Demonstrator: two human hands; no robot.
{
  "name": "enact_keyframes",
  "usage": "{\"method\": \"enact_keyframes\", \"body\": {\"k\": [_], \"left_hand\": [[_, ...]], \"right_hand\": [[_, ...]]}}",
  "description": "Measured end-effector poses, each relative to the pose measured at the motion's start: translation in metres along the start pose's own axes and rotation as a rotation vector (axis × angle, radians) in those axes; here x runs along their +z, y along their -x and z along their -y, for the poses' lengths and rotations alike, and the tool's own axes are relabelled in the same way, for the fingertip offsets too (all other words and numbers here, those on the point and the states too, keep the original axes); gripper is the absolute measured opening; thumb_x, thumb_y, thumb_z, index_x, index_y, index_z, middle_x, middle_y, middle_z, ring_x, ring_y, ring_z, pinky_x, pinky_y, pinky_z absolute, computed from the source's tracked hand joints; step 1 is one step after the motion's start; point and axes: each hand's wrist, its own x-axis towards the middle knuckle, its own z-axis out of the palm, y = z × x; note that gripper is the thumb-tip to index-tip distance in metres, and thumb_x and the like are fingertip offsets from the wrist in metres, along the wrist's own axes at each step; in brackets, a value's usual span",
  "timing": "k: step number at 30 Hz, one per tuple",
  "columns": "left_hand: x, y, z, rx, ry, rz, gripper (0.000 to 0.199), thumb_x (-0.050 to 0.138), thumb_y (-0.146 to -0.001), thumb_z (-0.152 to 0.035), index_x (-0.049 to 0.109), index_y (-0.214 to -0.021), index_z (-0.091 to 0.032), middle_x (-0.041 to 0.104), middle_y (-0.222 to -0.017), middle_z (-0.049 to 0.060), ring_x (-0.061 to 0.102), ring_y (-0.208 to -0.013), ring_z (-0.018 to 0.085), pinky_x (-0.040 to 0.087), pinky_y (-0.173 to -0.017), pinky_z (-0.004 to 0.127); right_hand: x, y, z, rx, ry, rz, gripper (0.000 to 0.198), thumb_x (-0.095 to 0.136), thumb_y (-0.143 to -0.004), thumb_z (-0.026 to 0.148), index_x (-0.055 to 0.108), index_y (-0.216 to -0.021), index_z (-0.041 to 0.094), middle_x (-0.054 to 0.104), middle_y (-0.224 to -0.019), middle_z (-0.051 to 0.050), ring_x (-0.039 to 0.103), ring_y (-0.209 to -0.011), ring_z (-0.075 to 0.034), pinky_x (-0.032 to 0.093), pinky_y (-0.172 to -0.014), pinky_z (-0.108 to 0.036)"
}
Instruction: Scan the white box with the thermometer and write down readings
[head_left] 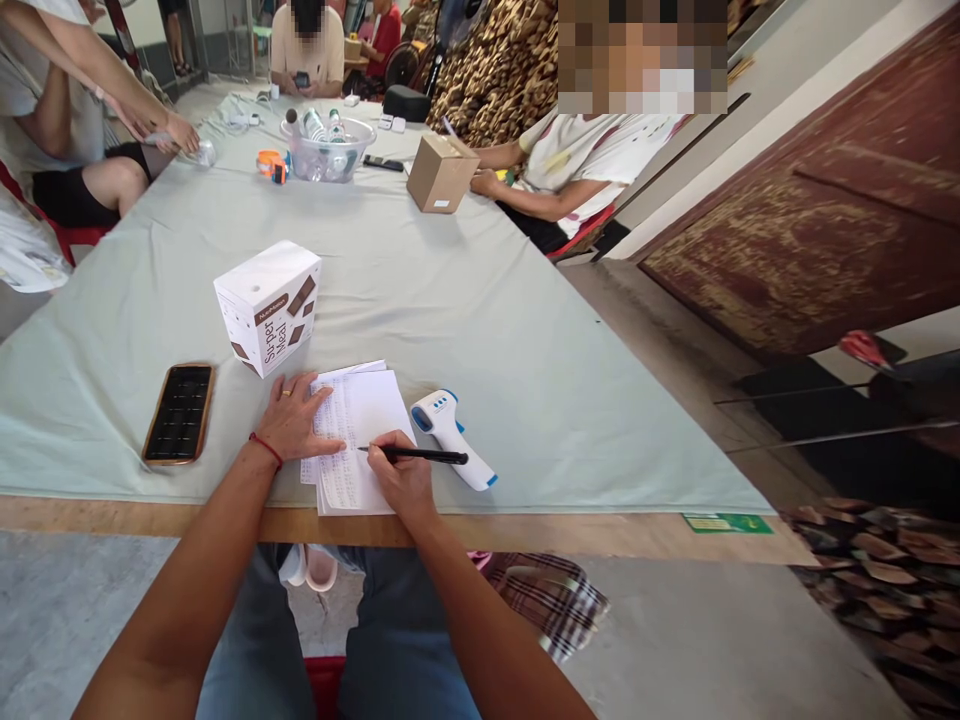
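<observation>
Sat at a table covered with a pale green cloth [570, 430], close to its bare wooden edge [600, 535]. Pinched a black pen [439, 456] between thumb and fingertips of the right hand [405, 485], aiming its tip leftward at handwritten columns on a small stack of papers [381, 400]. Could not tell whether truly pressed the tip to the top sheet. Rested the left hand [295, 420], loosely spread, across the left side of the same stack, wearing a ring [286, 392] and a red cord [267, 449]. Had the papers near the table edge, directly before the lap. Saw a phone [178, 412] lying face up farther left, and a white box [262, 280] printed "Super Meal" standing just beyond the left hand. Noted a white-and-blue thermometer gun [459, 442] lying just right of the papers, near the right hand. Found farther up the cloth a clear basin [296, 155] of bottles [313, 125], an orange-and-blue item [271, 163] beside it, a dark handset [383, 163] and a brown cardboard box [435, 175]. Faced a person [322, 50] at the far end, and another person [577, 160] seated by the cardboard box, near piled wood [510, 60].
</observation>
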Motion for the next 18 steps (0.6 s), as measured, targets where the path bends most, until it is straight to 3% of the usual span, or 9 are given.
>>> {"method": "enact_keyframes", "body": {"k": [18], "left_hand": [[0.0055, -0.0004, 0.0033, 0.014, 0.053, -0.037, 0.086, 0.076, -0.057, -0.062, 0.055, -0.127, -0.017, 0.043, -0.139, 0.020, 0.039, -0.129, 0.038, 0.015, -0.112, 0.058]], "right_hand": [[-0.0003, 0.0008, -0.0049, 0.013, 0.053, 0.011, 0.011, 0.052, -0.068, 0.032, 0.055, -0.064, 0.022, 0.057, -0.059, 0.002, 0.051, -0.059, -0.015, 0.043, -0.060, -0.027]]}}
